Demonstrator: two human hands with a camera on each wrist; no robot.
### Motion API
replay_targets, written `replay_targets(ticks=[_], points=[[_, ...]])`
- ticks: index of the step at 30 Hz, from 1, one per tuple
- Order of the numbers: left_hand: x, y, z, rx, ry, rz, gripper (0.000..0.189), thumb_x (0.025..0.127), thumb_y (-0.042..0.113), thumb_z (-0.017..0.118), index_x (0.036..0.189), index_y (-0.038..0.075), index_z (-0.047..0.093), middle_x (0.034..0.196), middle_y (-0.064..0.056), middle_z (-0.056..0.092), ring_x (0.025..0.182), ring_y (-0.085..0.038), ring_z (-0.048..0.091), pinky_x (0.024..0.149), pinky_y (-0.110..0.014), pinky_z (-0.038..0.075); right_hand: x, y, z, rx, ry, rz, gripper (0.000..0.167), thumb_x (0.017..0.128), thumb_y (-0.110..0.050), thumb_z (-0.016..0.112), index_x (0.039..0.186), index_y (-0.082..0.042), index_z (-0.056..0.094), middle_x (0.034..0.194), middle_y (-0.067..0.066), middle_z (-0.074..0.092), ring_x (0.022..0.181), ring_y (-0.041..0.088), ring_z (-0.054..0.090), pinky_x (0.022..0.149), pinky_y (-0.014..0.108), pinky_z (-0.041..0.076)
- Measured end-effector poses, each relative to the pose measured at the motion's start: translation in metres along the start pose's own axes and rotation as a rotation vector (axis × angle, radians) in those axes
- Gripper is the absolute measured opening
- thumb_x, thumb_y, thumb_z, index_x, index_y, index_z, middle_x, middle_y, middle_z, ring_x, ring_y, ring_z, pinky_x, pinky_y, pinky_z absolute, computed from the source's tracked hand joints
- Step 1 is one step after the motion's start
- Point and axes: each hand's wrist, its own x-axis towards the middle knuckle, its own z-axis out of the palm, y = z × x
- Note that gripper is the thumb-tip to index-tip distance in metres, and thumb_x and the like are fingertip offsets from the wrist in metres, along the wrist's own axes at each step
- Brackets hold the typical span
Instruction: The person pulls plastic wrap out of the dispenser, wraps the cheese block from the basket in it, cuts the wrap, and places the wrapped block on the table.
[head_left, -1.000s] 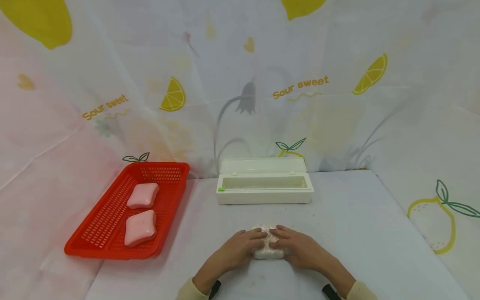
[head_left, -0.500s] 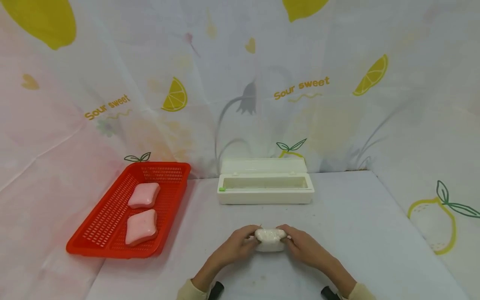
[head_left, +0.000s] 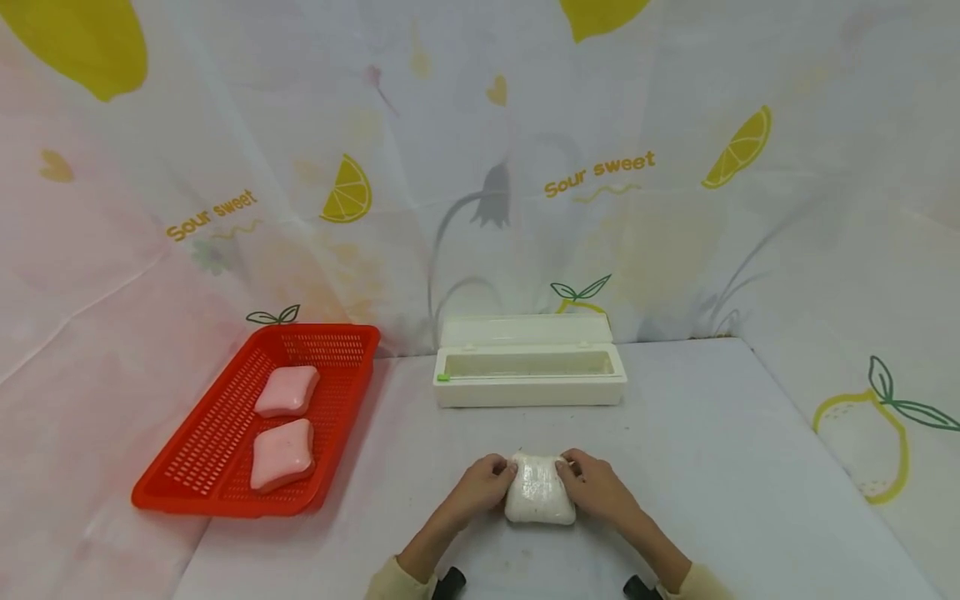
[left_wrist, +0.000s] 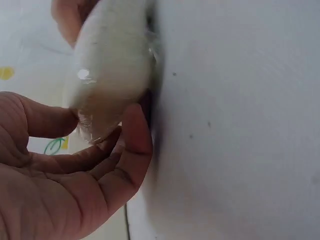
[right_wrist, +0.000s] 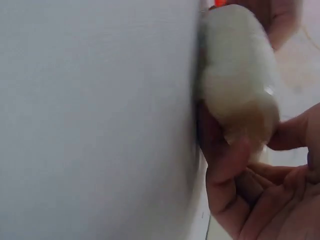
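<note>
A white soap bar (head_left: 538, 493) wrapped in clear, shiny film is held between both hands at the front of the table. My left hand (head_left: 480, 487) pinches its left end, thumb on the upper face and fingers curled beneath, as the left wrist view shows. On the opposite end my right hand (head_left: 602, 490) has the same kind of grip. Gathered film (left_wrist: 92, 125) bunches at the left end beside the thumb. In both wrist views the bar is close over the white tabletop (right_wrist: 100, 125), and its underside is mostly hidden.
At the left stands a red perforated basket (head_left: 348, 417) with two pink soap bars (head_left: 287, 392) in it. Behind the hands is a long white cling film dispenser (head_left: 528, 394), its lid raised and a small green slider at its left. A printed cloth backdrop rises behind.
Both hands have gone from lying over the bar to pinching its two ends. The bar has been tipped, showing its narrow side half a second ago and its broad, smooth face now.
</note>
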Motion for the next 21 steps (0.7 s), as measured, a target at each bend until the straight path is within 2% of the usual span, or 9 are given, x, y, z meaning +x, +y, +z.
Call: replay_targets(ticks=[3, 6, 10, 12, 16, 19, 21], points=[[-0.007, 0.006, 0.004, 0.221, 0.113, 0.111, 0.031, 0.1, 0.017, 0.056, 0.122, -0.004, 0.059, 0.103, -0.014, 0.061, 0.087, -0.026, 0.061, 0.071, -0.043, 0.051, 0.0, -0.003, 0.003, -0.156, 0.082, -0.033, 0.026, 0.099, -0.023, 0.059, 0.118, -0.006, 0.065, 0.094, 0.005, 0.068, 0.075, 0.014, 0.061, 0.061, 0.034, 0.05], [-0.015, 0.012, 0.003, 0.353, 0.149, 0.204, 0.036, 0.095, 0.014, 0.064, 0.128, 0.001, 0.059, 0.115, -0.014, 0.058, 0.087, -0.02, 0.061, 0.071, -0.037, 0.051, -0.004, -0.007, -0.002, -0.232, 0.11, -0.122, 0.033, 0.095, -0.029, 0.066, 0.123, -0.012, 0.065, 0.104, 0.004, 0.066, 0.073, 0.009, 0.059, 0.06, 0.03, 0.048], [-0.019, 0.015, -0.001, 0.347, 0.064, 0.205, 0.039, 0.086, 0.018, 0.077, 0.122, 0.007, 0.065, 0.114, -0.006, 0.056, 0.076, -0.008, 0.053, 0.062, -0.024, 0.045, -0.012, -0.01, -0.007, -0.229, 0.024, -0.219, 0.049, 0.085, -0.04, 0.076, 0.125, -0.013, 0.065, 0.115, 0.004, 0.058, 0.08, 0.009, 0.056, 0.062, 0.025, 0.046], [-0.019, 0.014, -0.001, 0.343, 0.047, 0.194, 0.041, 0.083, 0.018, 0.08, 0.12, 0.007, 0.065, 0.113, -0.004, 0.055, 0.076, -0.008, 0.053, 0.062, -0.024, 0.044, -0.014, -0.009, -0.004, -0.253, 0.002, -0.238, 0.054, 0.082, -0.041, 0.078, 0.125, -0.012, 0.065, 0.117, 0.003, 0.055, 0.082, 0.01, 0.055, 0.064, 0.025, 0.046], [-0.017, 0.009, 0.002, 0.347, 0.047, 0.178, 0.039, 0.083, 0.017, 0.08, 0.118, 0.007, 0.066, 0.113, -0.005, 0.055, 0.075, -0.008, 0.051, 0.063, -0.024, 0.044, -0.015, -0.009, 0.003, -0.273, 0.028, -0.221, 0.05, 0.081, -0.036, 0.08, 0.122, -0.012, 0.065, 0.115, 0.003, 0.055, 0.081, 0.009, 0.053, 0.065, 0.026, 0.046], [-0.015, 0.006, 0.004, 0.354, 0.052, 0.191, 0.038, 0.084, 0.018, 0.079, 0.119, 0.007, 0.066, 0.114, -0.006, 0.055, 0.076, -0.007, 0.051, 0.065, -0.023, 0.045, -0.014, -0.008, 0.005, -0.292, 0.054, -0.208, 0.047, 0.081, -0.034, 0.08, 0.12, -0.013, 0.066, 0.113, 0.001, 0.056, 0.084, 0.009, 0.055, 0.069, 0.029, 0.048], [-0.014, 0.005, 0.005, 0.355, 0.057, 0.201, 0.039, 0.085, 0.018, 0.079, 0.12, 0.006, 0.066, 0.115, -0.006, 0.055, 0.076, -0.006, 0.051, 0.065, -0.023, 0.045, -0.013, -0.008, 0.005, -0.317, 0.065, -0.228, 0.046, 0.081, -0.035, 0.08, 0.119, -0.013, 0.067, 0.113, 0.001, 0.056, 0.088, 0.012, 0.057, 0.072, 0.033, 0.05]])
